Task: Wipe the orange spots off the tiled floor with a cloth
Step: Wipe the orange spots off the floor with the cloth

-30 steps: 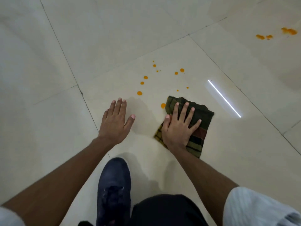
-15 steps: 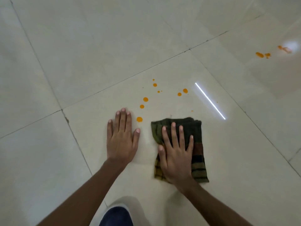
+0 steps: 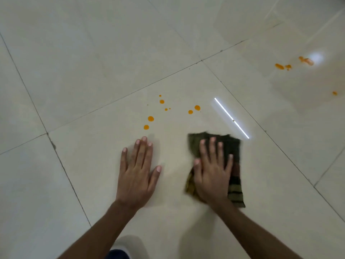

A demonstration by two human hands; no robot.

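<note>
A: What's the right grip (image 3: 212, 176) doing?
B: Released, fingers straight, pressing the cloth (image 3: 232, 145) flat on the floor (image 3: 93, 71) to scrub; the left grip (image 3: 139, 174), flat too, likely braces the body.
A: The orange spots (image 3: 150, 118)?
B: Just ahead, unwiped.

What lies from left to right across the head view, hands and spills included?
Left hand flat on the tiled floor → right hand pressing the striped cloth → orange smears at far right. The small orange spots ahead straddle both hands, so unplaced.
</note>
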